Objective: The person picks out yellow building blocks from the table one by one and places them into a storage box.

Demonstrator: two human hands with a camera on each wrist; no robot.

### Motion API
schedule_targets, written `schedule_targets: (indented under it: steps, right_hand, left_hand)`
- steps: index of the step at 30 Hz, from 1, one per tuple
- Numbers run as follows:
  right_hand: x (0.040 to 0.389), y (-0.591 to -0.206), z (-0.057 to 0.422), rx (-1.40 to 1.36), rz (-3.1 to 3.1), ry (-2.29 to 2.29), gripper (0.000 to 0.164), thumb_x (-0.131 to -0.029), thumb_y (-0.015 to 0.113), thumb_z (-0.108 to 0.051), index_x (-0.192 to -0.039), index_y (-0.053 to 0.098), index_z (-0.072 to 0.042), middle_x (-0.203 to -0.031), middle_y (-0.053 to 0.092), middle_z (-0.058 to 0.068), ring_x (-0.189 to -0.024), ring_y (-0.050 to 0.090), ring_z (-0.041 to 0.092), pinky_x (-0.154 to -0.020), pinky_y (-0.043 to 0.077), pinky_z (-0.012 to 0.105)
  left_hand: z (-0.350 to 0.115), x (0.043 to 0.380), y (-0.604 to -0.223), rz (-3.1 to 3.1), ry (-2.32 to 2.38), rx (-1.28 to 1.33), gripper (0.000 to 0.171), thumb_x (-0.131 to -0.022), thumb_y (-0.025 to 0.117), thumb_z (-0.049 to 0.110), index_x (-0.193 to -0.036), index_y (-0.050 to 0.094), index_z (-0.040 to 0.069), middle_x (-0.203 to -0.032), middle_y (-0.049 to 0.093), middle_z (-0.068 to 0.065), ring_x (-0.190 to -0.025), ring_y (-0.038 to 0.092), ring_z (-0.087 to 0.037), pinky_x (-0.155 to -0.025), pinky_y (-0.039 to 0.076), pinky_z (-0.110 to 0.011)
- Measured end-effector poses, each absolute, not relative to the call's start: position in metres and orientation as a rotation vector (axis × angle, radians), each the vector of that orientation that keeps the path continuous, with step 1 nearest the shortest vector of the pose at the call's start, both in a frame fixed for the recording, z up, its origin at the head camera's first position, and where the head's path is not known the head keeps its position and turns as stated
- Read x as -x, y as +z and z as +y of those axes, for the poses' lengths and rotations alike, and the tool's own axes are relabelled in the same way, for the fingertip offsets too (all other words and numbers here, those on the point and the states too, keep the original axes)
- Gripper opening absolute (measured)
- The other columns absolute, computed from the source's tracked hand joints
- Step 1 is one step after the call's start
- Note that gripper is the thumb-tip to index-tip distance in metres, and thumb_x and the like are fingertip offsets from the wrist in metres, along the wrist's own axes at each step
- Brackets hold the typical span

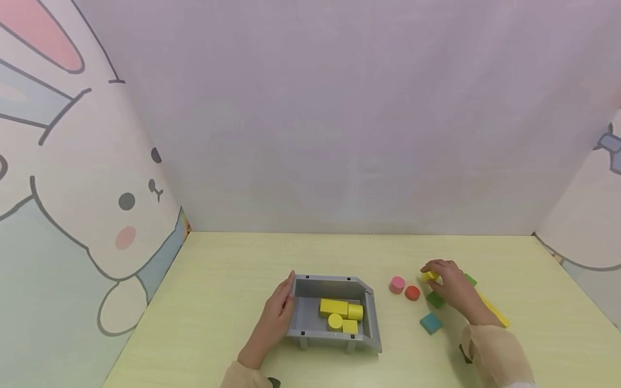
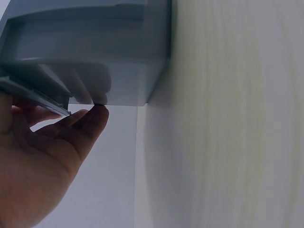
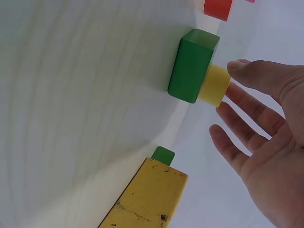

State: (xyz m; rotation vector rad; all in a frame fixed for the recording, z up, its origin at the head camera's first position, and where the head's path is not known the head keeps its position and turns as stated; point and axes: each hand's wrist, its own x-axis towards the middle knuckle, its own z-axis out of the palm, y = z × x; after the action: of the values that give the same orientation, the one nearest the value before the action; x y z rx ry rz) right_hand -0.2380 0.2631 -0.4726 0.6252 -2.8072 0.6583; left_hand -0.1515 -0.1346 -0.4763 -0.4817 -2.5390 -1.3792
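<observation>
My left hand [image 1: 276, 315] rests against the left side of a grey plastic bin [image 1: 330, 340], its fingers [image 2: 90, 126] fairly straight and touching the wall under the rim. Inside the bin lie several yellow blocks: a long rectangular block [image 1: 333, 307], two cylinders and a cube [image 1: 350, 326]. Out to the right, my right hand [image 1: 455, 285] pinches a small yellow block [image 3: 215, 85] between thumb and fingers. A green rectangular block [image 3: 192, 66] stands close beside that block in the right wrist view.
Between bin and right hand are a pink cylinder [image 1: 397, 285], a red round block [image 1: 412, 293] and a teal square block [image 1: 430, 323]. A long yellow block [image 1: 496, 311] and another green block [image 1: 470, 279] lie beyond the right hand. A pale curtain wall [image 1: 359, 134] backs the table.
</observation>
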Motion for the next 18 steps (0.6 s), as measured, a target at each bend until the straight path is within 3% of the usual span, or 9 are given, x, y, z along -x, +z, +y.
schedule_targets:
  steps: [18]
  right_hand:
    - [0.2441, -0.4758, 0.2660, -0.640, -2.853, 0.609, 0.023, -0.073, 0.063, 0.012, -0.094, 0.065, 0.003, -0.100, 0.062, 0.024, -0.094, 0.053, 0.043, -0.083, 0.047, 0.060]
  left_hand:
    - [-0.1349, 0.1516, -0.4765, -2.535, -1.392, 0.489, 0.046, -0.097, 0.035, 0.005, -0.142, 0.026, 0.003, -0.141, 0.037, -0.024, -0.130, 0.031, -0.030, -0.103, 0.034, -0.050]
